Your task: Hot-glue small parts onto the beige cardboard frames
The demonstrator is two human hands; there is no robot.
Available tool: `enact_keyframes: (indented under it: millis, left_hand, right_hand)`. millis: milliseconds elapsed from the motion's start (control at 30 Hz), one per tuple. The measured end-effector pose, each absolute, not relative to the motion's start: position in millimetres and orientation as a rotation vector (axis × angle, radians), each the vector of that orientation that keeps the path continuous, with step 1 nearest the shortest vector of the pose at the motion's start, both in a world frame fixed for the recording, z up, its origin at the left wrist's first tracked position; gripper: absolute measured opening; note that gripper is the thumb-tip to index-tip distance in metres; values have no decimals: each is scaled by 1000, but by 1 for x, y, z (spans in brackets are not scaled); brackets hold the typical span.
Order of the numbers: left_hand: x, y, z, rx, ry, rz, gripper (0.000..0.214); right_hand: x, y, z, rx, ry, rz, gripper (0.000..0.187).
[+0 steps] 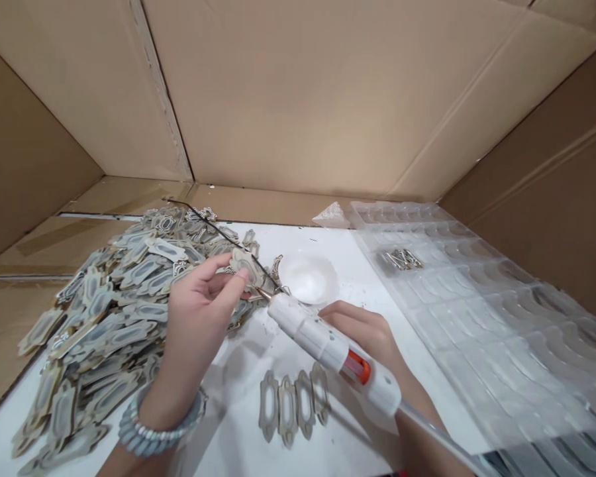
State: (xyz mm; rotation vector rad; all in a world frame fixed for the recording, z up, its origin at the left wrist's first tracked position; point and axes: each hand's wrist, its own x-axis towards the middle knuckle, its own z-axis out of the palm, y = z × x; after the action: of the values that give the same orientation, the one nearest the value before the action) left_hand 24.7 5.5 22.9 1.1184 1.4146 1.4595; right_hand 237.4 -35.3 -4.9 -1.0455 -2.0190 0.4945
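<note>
My left hand (203, 301) pinches a small flat beige frame-shaped piece (244, 263) between thumb and fingers, held above the white table. My right hand (367, 334) grips a white glue gun (332, 350) with an orange trigger; its metal tip touches the held piece. A large heap of the same beige pieces (109, 311) lies at the left. Several separate pieces (293, 405) stand in a row on the table in front of me, below the gun.
A shallow white dish (308, 277) sits behind the gun tip. Clear plastic blister trays (477, 311) cover the right side, one pocket holding small metal parts (402, 259). Cardboard walls (298, 99) enclose the table. A thin dark wire (213, 226) crosses the heap.
</note>
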Motion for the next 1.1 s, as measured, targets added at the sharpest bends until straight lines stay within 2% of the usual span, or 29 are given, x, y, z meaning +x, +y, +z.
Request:
enact_keyframes:
  millis: [333,1100]
  left_hand:
    - [24,5,20,1221,1417,1485,32]
    - [21,3,17,1391,1522,1486,36]
  right_hand:
    - [239,-35,-7,-1099,-2024,559,12]
    - [240,-35,0,-1138,-2052,539,16]
